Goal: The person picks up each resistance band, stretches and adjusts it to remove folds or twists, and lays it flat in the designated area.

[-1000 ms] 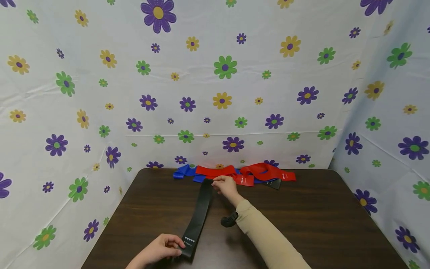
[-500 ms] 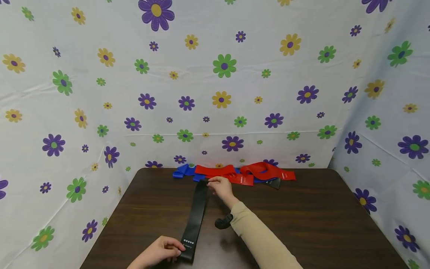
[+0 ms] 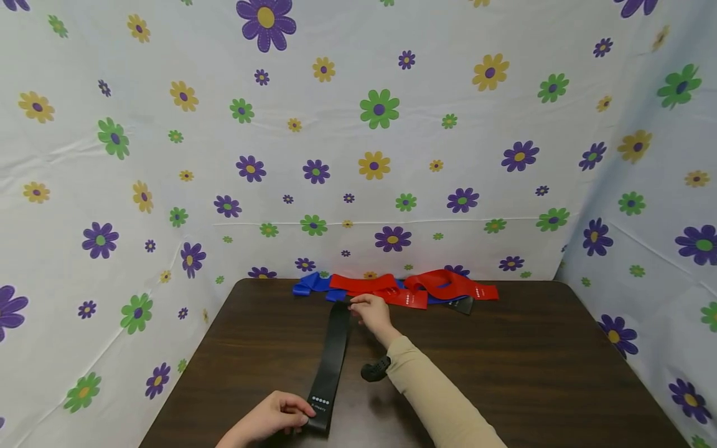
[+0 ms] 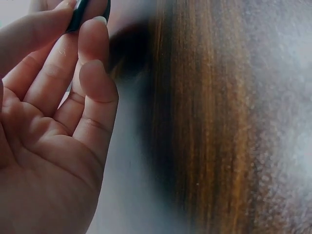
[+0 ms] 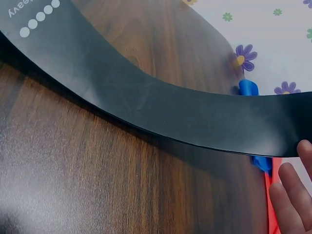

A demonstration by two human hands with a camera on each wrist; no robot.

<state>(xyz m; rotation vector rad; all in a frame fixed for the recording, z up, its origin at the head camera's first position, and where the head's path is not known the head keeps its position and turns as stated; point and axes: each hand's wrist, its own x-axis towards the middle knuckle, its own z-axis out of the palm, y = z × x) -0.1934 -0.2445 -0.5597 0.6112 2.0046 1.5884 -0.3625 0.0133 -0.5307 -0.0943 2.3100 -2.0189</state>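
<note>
A black resistance band (image 3: 332, 351), flat and looped, stretches lengthwise across the table between both hands. White dots and lettering mark its near end; the right wrist view shows the word "heavy" on the band (image 5: 161, 109). My left hand (image 3: 273, 415) pinches the near end at its left edge. In the left wrist view the left hand (image 4: 58, 107) has a dark bit of band between thumb and fingertips. At the far end, my right hand (image 3: 374, 316) pinches the band's right corner. The band sags in a gentle curve between them.
Along the back of the brown wooden table (image 3: 504, 361) lie red bands (image 3: 448, 286), blue bands (image 3: 313, 283) and another black band (image 3: 462, 305), overlapping in a row. A flower-patterned cloth (image 3: 358, 137) hangs behind the table and at its sides.
My right hand has shifted slightly left with the band's far end, so the band lies a little more upright in view. The left hand keeps its hold. The head view has shifted slightly.
</note>
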